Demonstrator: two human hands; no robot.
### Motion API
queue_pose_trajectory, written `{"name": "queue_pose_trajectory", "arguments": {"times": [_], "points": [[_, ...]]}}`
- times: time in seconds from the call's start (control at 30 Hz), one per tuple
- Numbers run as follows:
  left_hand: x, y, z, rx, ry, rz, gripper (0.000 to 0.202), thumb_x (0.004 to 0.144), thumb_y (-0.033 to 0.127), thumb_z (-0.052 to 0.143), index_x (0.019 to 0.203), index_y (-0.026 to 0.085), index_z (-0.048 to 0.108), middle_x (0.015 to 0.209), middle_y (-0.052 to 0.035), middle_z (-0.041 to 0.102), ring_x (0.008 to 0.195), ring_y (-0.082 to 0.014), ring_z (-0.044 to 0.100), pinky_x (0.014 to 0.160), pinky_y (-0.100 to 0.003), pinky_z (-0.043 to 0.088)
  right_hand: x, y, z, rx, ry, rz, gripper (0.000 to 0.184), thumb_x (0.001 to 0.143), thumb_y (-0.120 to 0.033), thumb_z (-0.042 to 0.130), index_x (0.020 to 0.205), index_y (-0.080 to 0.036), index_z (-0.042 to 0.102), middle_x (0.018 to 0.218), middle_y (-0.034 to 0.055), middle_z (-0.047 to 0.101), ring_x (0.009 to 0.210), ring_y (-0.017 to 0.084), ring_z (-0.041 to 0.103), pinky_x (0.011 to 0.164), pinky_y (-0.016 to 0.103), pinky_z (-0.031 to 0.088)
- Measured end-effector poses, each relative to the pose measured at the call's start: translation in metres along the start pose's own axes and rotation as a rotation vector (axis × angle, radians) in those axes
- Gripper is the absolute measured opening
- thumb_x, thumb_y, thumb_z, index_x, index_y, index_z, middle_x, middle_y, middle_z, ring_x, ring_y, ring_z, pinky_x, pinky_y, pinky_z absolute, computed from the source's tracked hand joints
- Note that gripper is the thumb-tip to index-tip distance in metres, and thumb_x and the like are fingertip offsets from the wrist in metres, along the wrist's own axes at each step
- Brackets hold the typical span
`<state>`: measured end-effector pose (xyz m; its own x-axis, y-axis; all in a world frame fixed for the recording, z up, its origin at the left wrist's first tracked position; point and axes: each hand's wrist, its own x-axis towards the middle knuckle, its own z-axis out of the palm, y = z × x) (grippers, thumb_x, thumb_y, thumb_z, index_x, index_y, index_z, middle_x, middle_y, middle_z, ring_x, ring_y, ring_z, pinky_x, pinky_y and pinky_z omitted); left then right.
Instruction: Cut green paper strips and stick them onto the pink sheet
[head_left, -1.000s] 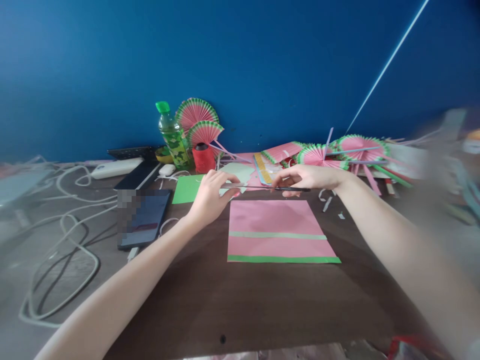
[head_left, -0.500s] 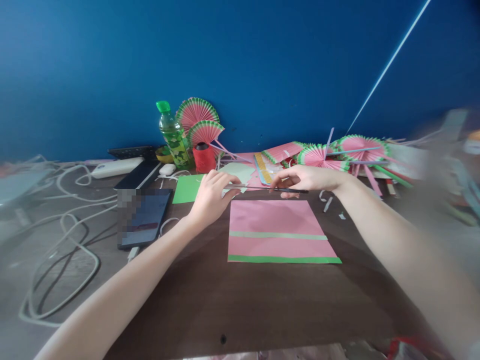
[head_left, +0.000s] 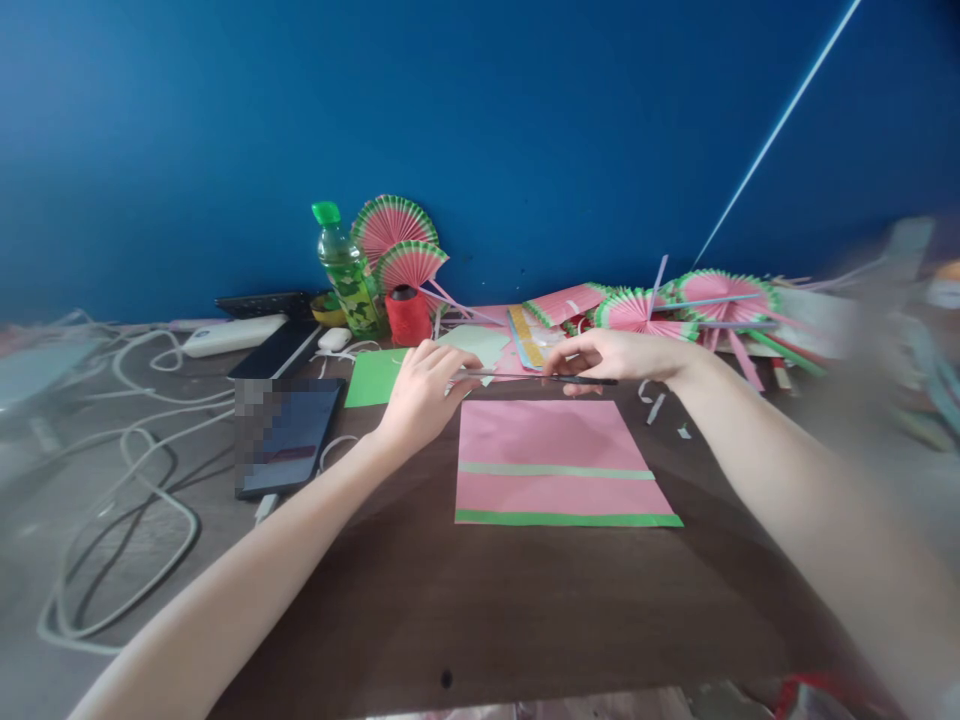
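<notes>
Over the far edge of the pink paper sheet, both hands meet at a thin tool with a dark handle, seen edge-on; it looks like a pair of scissors. My right hand is closed around the dark handle end. My left hand is pinched closed at the thin pale end; what lies between its fingers is too small to make out. The pink sheet lies flat on the desk below. It has a pale green strip across its middle and a bright green strip along its near edge.
Behind the hands stand a green-capped bottle, a red container and folded pink paper fans. More fans lie at the right. A green sheet, a phone and looped white cables are at the left.
Barely anything differs. The fingers of both hands have shifted very slightly around the scissors, and the pink sheet has stayed in place.
</notes>
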<state>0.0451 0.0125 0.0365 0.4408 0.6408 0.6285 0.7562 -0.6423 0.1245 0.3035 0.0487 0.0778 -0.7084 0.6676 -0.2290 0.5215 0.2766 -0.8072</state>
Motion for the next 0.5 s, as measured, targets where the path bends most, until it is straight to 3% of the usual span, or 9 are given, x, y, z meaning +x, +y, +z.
{"name": "queue_pose_trajectory", "arguments": {"times": [0.33,0.5], "points": [[0.0004,-0.0008,0.0002,0.008,-0.019,-0.02,0.01,0.081,0.028,0.054,0.086,0.02,0.058,0.085,-0.0031,0.065,0.083,-0.0185,0.049,0.076,-0.032,0.037,-0.0003,-0.0006,0.0002,-0.008,0.008,-0.01,0.032,0.069,-0.038,0.062,0.095,-0.021,0.061,0.088,0.0034,0.06,0.065,0.011,0.053,0.055,0.025,0.041],[0.0003,-0.0019,0.0011,-0.002,-0.018,-0.012,0.009,0.081,0.027,0.055,0.084,0.02,0.058,0.084,-0.0028,0.065,0.082,-0.0184,0.049,0.075,-0.031,0.037,-0.001,-0.0013,-0.0005,0.004,0.016,0.005,0.029,0.069,-0.039,0.061,0.092,-0.021,0.06,0.082,0.0023,0.059,0.059,0.009,0.051,0.055,0.025,0.041]]}}
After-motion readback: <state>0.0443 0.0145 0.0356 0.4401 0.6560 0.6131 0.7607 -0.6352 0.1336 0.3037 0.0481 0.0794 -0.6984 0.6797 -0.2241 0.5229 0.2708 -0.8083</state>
